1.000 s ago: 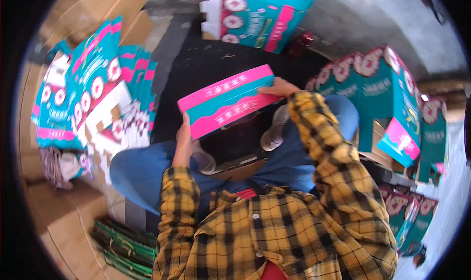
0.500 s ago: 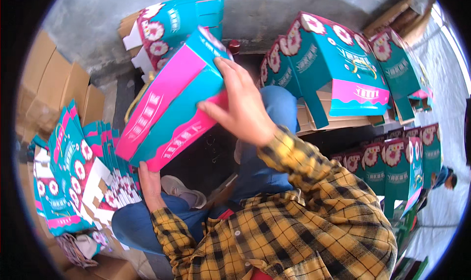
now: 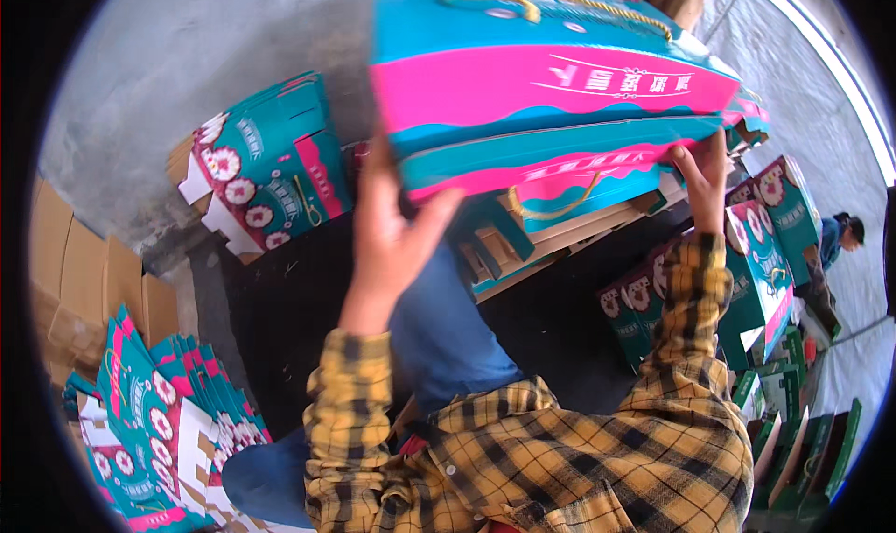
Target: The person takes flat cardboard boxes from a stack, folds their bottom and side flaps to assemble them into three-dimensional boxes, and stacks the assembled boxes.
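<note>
A teal and pink gift box [image 3: 560, 90] of folded cardboard, with a gold rope handle [image 3: 569, 3], is held up at the top of the view. My left hand [image 3: 392, 239] grips its left end, the thumb spread below the lower edge and the fingers partly hidden by the box. My right hand [image 3: 702, 174] holds the lower right corner, thumb on the near side. Beneath and behind the held box are other formed boxes [image 3: 583, 197], mostly covered by it; one shows a gold handle.
Flat stacked box blanks [image 3: 266, 164] lean by the wall, and more [image 3: 140, 412] stand at lower left near brown cartons [image 3: 84, 267]. Finished boxes [image 3: 751, 272] stand at right, with green cartons [image 3: 812, 458] below. Another person [image 3: 838, 239] is at the far right.
The box has moved from the left across to the upper right and turned sideways. My left hand has risen to its left end, and my right hand has shifted to its right end.
</note>
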The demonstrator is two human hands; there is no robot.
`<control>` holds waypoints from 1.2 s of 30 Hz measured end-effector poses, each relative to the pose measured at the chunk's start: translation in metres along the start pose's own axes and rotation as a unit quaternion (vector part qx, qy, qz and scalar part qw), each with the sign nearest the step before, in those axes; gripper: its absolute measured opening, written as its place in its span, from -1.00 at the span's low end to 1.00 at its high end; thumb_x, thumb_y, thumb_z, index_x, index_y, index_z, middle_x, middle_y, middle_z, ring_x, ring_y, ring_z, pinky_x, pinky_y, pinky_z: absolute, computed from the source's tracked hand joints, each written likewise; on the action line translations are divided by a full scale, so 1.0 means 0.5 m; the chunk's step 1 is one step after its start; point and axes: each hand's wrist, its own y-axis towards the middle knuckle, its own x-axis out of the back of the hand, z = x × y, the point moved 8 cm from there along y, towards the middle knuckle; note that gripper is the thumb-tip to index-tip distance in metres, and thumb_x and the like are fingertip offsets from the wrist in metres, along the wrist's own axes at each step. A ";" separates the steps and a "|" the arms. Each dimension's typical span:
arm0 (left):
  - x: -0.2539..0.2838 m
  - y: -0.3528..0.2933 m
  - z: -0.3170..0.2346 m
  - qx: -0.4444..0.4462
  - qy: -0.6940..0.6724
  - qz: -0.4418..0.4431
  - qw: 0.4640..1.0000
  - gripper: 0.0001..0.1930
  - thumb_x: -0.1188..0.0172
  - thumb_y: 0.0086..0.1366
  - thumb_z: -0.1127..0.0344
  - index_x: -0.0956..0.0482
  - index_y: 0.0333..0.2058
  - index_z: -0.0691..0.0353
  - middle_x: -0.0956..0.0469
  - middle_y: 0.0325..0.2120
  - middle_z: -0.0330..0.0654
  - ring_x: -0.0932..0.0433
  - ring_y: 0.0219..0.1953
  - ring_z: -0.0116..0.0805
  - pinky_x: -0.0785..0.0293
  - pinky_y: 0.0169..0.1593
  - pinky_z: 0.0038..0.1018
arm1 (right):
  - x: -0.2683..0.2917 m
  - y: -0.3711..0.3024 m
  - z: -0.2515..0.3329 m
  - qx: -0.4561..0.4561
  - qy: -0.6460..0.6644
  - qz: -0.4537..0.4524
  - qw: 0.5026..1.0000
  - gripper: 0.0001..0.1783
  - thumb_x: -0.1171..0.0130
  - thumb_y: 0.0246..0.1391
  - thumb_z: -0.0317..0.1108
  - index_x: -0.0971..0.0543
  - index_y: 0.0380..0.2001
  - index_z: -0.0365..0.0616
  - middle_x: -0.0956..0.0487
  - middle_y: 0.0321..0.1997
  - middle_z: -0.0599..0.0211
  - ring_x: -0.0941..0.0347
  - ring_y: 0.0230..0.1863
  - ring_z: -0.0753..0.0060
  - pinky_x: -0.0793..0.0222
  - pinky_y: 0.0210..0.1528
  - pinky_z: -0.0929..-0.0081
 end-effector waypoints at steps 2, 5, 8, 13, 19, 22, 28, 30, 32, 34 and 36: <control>-0.108 0.003 0.029 -0.074 0.103 0.055 0.990 -0.18 -0.30 0.15 0.35 -0.01 0.29 0.31 -0.14 0.25 0.09 -0.18 0.28 -0.08 -0.18 0.26 -0.29 | 0.079 0.011 -0.103 -0.015 -0.003 -0.031 0.999 -0.30 -0.27 0.06 -0.47 -0.16 0.21 -0.27 -0.38 0.11 0.22 -0.38 0.07 0.42 -0.35 0.09 0.47; -0.209 -0.011 0.062 -0.031 0.167 0.163 0.972 -0.06 -0.32 0.12 0.25 0.11 0.33 0.26 0.00 0.31 0.17 -0.01 0.36 0.05 -0.06 0.34 -0.21 | 0.144 -0.048 -0.234 -0.113 -0.107 -0.090 0.984 -0.11 -0.32 0.01 -0.42 -0.02 0.31 -0.26 -0.30 0.22 0.06 -0.41 0.10 0.27 -0.40 0.09 0.37; -0.238 -0.006 0.064 -0.037 0.182 0.173 0.967 -0.08 -0.29 0.14 0.20 0.12 0.34 0.24 0.02 0.31 0.15 0.00 0.36 0.07 -0.04 0.35 -0.19 | 0.156 -0.082 -0.242 -0.113 -0.162 -0.109 0.974 -0.07 -0.29 0.04 -0.37 0.06 0.33 -0.27 -0.37 0.16 -0.02 -0.44 0.08 0.23 -0.46 0.00 0.37; -0.260 0.006 0.076 -0.025 0.179 0.198 0.964 -0.09 -0.26 0.16 0.22 0.14 0.34 0.24 0.03 0.32 0.12 0.00 0.36 0.04 -0.03 0.35 -0.20 | 0.154 -0.116 -0.245 -0.147 -0.145 -0.154 0.966 -0.10 -0.21 0.10 -0.41 0.12 0.34 -0.26 -0.33 0.18 -0.10 -0.45 0.07 0.20 -0.47 -0.01 0.41; -0.193 -0.038 0.092 -0.075 0.327 0.205 0.920 -0.23 -0.26 0.09 0.37 -0.10 0.27 0.24 -0.19 0.21 0.17 -0.24 0.21 0.14 -0.21 0.23 -0.15 | 0.117 -0.254 -0.230 -0.138 -0.202 -0.238 0.940 -0.16 -0.14 0.11 -0.43 0.08 0.35 -0.22 -0.27 0.21 -0.07 -0.39 0.07 0.21 -0.44 -0.01 0.36; -0.117 -0.097 0.141 -0.016 0.499 0.238 0.833 -0.36 -0.25 0.11 0.34 -0.26 0.18 0.23 -0.29 0.13 0.09 -0.29 0.17 0.04 -0.20 0.20 -0.15 | 0.111 -0.400 -0.294 -0.168 -0.162 -0.262 0.936 -0.26 -0.06 0.17 -0.43 0.02 0.34 -0.20 -0.34 0.11 0.11 -0.41 -0.08 0.40 -0.36 -0.02 0.51; -0.026 -0.183 0.178 0.010 0.595 0.240 0.767 -0.64 -0.15 0.21 0.19 -0.50 -0.08 0.26 -0.46 -0.01 -0.05 -0.31 0.15 -0.07 -0.14 0.22 -0.10 | -0.151 -0.836 -0.525 -0.450 -0.141 0.130 0.872 -0.54 -0.12 0.02 -0.27 -0.40 0.00 -0.17 -0.51 -0.12 -0.08 -0.51 -0.11 -0.09 -0.45 -0.07 0.18; 0.007 -0.194 0.166 0.011 0.622 0.212 0.754 -0.68 -0.10 0.24 0.19 -0.52 -0.11 0.27 -0.48 -0.02 -0.08 -0.33 0.14 -0.08 -0.12 0.23 -0.09 | -0.313 -0.827 -0.399 -0.355 -0.219 0.402 0.816 -0.53 -0.11 0.04 -0.14 -0.42 0.00 -0.13 -0.51 -0.07 -0.01 -0.49 -0.06 -0.06 -0.44 -0.04 0.12; 0.015 -0.201 0.165 0.006 0.617 0.208 0.759 -0.68 -0.09 0.25 0.21 -0.52 -0.11 0.27 -0.48 -0.02 -0.08 -0.33 0.14 -0.08 -0.12 0.23 -0.09 | -0.398 -0.833 -0.350 -0.268 -0.244 0.490 0.793 -0.55 -0.12 0.06 -0.12 -0.44 -0.02 -0.12 -0.50 -0.07 0.04 -0.47 -0.03 0.00 -0.44 -0.04 0.14; 0.021 -0.205 0.157 -0.002 0.615 0.199 0.763 -0.70 -0.07 0.26 0.24 -0.51 -0.11 0.28 -0.47 -0.01 -0.07 -0.32 0.15 -0.08 -0.12 0.24 -0.09 | -0.446 -0.804 -0.321 -0.252 -0.256 0.518 0.776 -0.57 -0.12 0.07 -0.13 -0.45 -0.04 -0.11 -0.51 -0.07 0.08 -0.47 -0.01 0.04 -0.44 -0.06 0.15; 0.038 -0.211 0.153 0.000 0.616 0.196 0.763 -0.70 -0.06 0.26 0.25 -0.51 -0.11 0.28 -0.47 -0.01 -0.07 -0.32 0.15 -0.08 -0.13 0.23 -0.09 | -0.489 -0.791 -0.317 -0.204 -0.263 0.557 0.761 -0.61 -0.12 0.09 -0.14 -0.47 -0.07 -0.10 -0.51 -0.10 0.09 -0.48 -0.03 0.06 -0.45 -0.08 0.17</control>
